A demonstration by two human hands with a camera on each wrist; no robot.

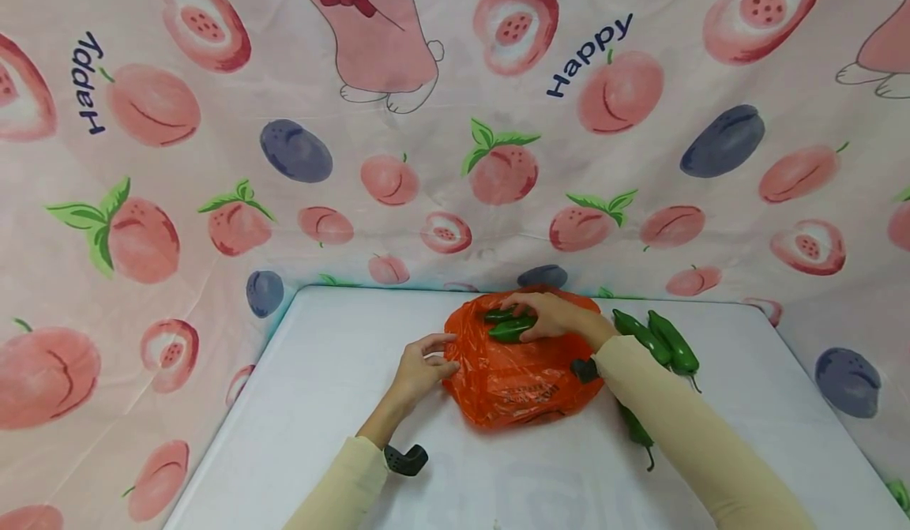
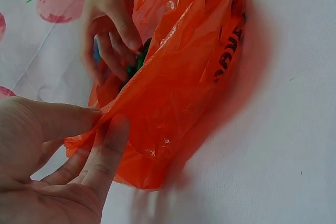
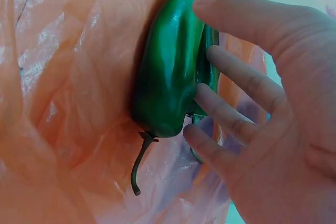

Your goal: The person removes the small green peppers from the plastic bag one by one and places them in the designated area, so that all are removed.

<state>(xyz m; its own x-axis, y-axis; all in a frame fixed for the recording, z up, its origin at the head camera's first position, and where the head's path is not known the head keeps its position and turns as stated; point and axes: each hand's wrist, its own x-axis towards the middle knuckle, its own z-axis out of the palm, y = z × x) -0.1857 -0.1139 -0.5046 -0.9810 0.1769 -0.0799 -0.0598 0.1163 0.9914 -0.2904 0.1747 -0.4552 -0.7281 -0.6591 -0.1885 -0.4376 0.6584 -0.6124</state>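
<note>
Two green peppers (image 3: 169,64) lie in the crumpled orange plastic bag (image 1: 522,376).

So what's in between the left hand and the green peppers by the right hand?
Only a crinkly part of the orange bag. The head view shows it there, between the left hand and those green peppers.

A pale pink cloth (image 1: 434,137) printed with peaches (image 1: 620,92) rises behind a white tabletop (image 1: 341,348).

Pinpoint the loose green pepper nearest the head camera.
On the white table, find the crumpled orange plastic bag. Right of its lower half lies a long green pepper, stem toward the camera. It's alone, unlike the paired green peppers farther back.
</note>
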